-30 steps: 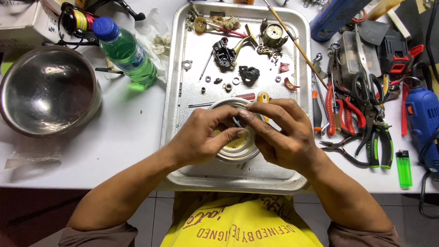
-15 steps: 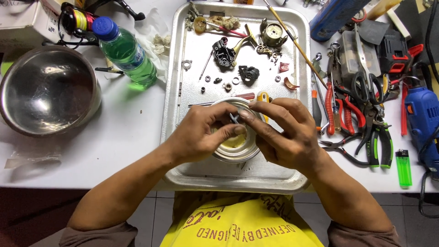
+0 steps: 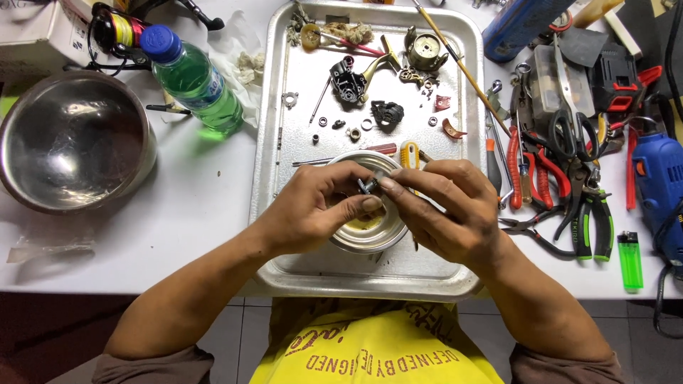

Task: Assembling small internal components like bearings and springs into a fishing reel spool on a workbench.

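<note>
One small grey metal part (image 3: 368, 186) is pinched between the fingertips of both hands, left hand (image 3: 313, 210) and right hand (image 3: 445, 206) closed on it, directly above a round tin (image 3: 366, 231) of yellowish liquid, apparently so drips fall inside. The tin sits on the near half of a metal tray (image 3: 427, 267); dismantled parts (image 3: 370, 107) lie farther off, pliers (image 3: 569, 213) to the right.
</note>
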